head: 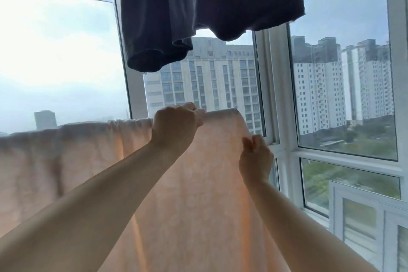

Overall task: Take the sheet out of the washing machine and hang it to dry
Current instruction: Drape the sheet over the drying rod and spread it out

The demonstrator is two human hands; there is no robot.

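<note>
Behind the white window frames [276,86] you see tall buildings [209,77] at 12 o'clock. Your peach sheet [198,183] hangs across the lower view, bunched toward 9 o'clock. Your left hand [174,126] grips its top edge, and your right hand [256,157] pinches its side edge at 3 o'clock. Dark clothes [198,6] hang above.

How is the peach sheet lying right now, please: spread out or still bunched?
Partly spread. The sheet hangs flat between the left hand and right hand, but is gathered in folds further left.
</note>
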